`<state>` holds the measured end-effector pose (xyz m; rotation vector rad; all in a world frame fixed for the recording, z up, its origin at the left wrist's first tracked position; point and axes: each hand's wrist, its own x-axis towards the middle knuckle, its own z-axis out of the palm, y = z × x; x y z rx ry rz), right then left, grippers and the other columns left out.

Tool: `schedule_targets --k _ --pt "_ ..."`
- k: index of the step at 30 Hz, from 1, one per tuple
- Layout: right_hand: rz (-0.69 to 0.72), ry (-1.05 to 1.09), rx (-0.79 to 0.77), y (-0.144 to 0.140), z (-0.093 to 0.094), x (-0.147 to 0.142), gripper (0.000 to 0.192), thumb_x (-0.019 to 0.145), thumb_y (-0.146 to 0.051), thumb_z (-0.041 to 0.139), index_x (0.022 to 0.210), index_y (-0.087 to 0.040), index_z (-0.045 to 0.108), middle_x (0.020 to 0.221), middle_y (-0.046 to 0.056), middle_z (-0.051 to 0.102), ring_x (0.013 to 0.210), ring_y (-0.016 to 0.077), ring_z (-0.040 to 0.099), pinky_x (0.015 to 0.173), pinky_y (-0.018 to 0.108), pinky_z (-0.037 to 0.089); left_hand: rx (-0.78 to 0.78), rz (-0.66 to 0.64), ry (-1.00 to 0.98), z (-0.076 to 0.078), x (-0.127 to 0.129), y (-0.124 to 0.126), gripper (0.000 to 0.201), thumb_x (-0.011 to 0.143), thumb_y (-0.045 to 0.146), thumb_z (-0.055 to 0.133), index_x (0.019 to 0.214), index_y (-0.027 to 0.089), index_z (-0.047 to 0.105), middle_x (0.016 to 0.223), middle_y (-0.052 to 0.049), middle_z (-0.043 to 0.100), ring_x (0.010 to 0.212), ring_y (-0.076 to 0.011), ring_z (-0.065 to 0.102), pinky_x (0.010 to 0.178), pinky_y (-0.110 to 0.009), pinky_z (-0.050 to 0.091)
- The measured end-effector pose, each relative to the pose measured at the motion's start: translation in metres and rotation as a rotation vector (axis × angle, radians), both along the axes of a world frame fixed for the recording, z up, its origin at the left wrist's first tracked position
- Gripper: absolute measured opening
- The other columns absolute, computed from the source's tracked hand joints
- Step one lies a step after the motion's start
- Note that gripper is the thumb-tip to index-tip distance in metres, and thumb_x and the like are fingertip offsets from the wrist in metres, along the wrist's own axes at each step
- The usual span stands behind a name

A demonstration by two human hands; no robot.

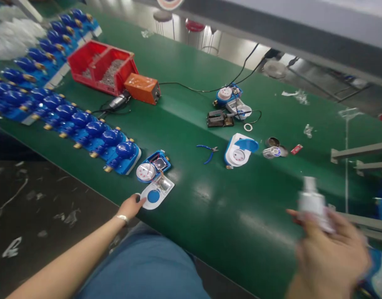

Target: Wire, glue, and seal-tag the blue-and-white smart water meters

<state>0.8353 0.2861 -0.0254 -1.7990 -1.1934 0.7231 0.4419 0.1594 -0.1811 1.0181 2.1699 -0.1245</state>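
left fingers (137, 202) on white cover (156, 194), right hand (329, 249) around blurred bottle (312, 203)

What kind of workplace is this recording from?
Probably a factory assembly bench for water meters: rows of blue meters line the green worktable, with a red parts bin and pliers. The left hand touches a white meter cover.

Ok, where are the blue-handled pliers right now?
In the head view the blue-handled pliers lie mid-table on the green surface, just left of the white meter with the raised blue lid, untouched by either hand.

Blurred right hand (331, 253), perhaps bottle (312, 203).
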Motion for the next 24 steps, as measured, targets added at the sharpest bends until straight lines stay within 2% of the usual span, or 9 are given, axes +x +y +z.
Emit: schedule_targets --k 1,2,4,7,9,17,24 --pt "-0.049 0.031 -0.007 -0.008 -0.014 -0.022 0.046 0.065 -0.051 0.058 0.099 -0.021 0.053 0.068 0.002 0.062 0.057 0.0188 0.060 0.054 0.034 0.044 -0.006 -0.029 -0.032 -0.003 -0.002 0.003 0.035 0.081 0.033 0.037 0.104 0.011 0.050 0.097 -0.014 0.063 0.079 -0.0187 0.062 0.068 -0.025 0.045" --pt "-0.048 0.125 -0.096 -0.016 -0.031 -0.045 0.047 0.059 -0.047 0.066 0.093 -0.017 0.056 0.063 0.002 0.061 0.054 0.0181 0.058 0.053 0.032 0.043 -0.008 -0.062 -0.056 -0.006 -0.003 0.005 0.031 0.081 0.029 0.037 0.103 0.011 0.050 0.095 -0.013 0.064 0.074 -0.0170 0.063 0.065 -0.023 0.045" --pt "0.056 0.256 -0.273 -0.026 -0.069 -0.094 0.042 0.057 -0.041 0.066 0.086 -0.012 0.060 0.056 0.001 0.060 0.052 0.0159 0.056 0.053 0.029 0.042 -0.010 -0.123 -0.073 -0.011 -0.005 0.009 0.028 0.081 0.025 0.037 0.101 0.010 0.050 0.092 -0.013 0.065 0.072 -0.0170 0.063 0.063 -0.024 0.045" --pt "0.140 0.275 -0.302 -0.033 -0.116 -0.154 0.038 0.061 -0.040 0.061 0.084 -0.010 0.063 0.060 0.003 0.062 0.055 0.0137 0.054 0.056 0.027 0.042 0.007 -0.217 -0.065 -0.012 -0.008 0.015 0.028 0.080 0.019 0.035 0.101 0.008 0.049 0.095 -0.017 0.063 0.084 -0.0212 0.062 0.069 -0.026 0.043" --pt "0.194 0.179 -0.273 -0.032 -0.134 -0.180 0.036 0.065 -0.039 0.057 0.084 -0.010 0.064 0.065 0.004 0.063 0.057 0.0142 0.055 0.058 0.027 0.043 0.017 -0.271 -0.065 -0.012 -0.012 0.019 0.029 0.080 0.018 0.033 0.103 0.009 0.047 0.093 -0.016 0.064 0.087 -0.0222 0.061 0.071 -0.027 0.043" --pt "0.354 -0.032 -0.178 -0.026 -0.157 -0.238 0.022 0.069 -0.028 0.052 0.081 -0.014 0.064 0.081 0.007 0.064 0.077 0.0174 0.057 0.074 0.029 0.042 0.012 -0.384 -0.020 -0.011 -0.021 0.029 0.031 0.081 0.019 0.028 0.108 0.011 0.041 0.087 -0.015 0.065 0.082 -0.0244 0.063 0.068 -0.031 0.044" --pt "0.431 -0.119 -0.171 -0.022 -0.165 -0.258 0.021 0.073 -0.027 0.049 0.083 -0.015 0.063 0.083 0.007 0.063 0.078 0.0167 0.056 0.074 0.027 0.041 -0.001 -0.409 0.004 -0.010 -0.021 0.031 0.031 0.079 0.018 0.030 0.108 0.012 0.040 0.086 -0.014 0.065 0.080 -0.0249 0.063 0.066 -0.032 0.045"
